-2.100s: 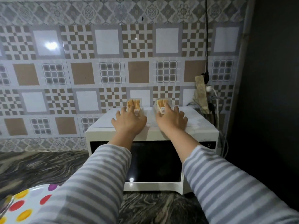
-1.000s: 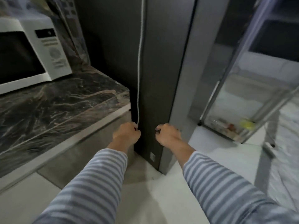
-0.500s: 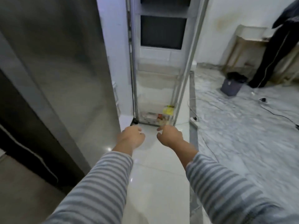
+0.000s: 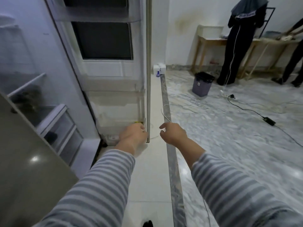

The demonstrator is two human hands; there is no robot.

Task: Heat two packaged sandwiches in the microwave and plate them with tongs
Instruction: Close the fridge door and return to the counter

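1. Sandwiches: neither package is in view now, and neither is the microwave, a plate or tongs. Where the sandwiches lie cannot be told from this view.
2. Both hands hold nothing. The left hand (image 4: 133, 134) has its fingers loosely curled, close to the lower free edge of the open fridge door (image 4: 114, 66); whether it touches that edge I cannot tell. The right hand (image 4: 173, 133) hangs just beside it over the floor (image 4: 229, 145), thumb and fingers relaxed and apart.
3. Step in hand, as I judge it: a side errand at the fridge, most likely swinging the door shut, with heating and plating not yet begun.
4. The next move probably calls for the left hand to take the door's edge and push it toward the fridge body (image 4: 24, 79) at the left, then a turn to wherever the microwave stands.
5. Door shelves (image 4: 118, 110) look nearly bare; a small yellow item (image 4: 138, 122) sits at the right end of the lowest one, too small to identify.
6. Writing: a white band on dark clothing (image 4: 246, 14) at the far wall is too blurred to read. A bin (image 4: 202, 84) carries a small pale mark, also unreadable. No brand is legible anywhere.
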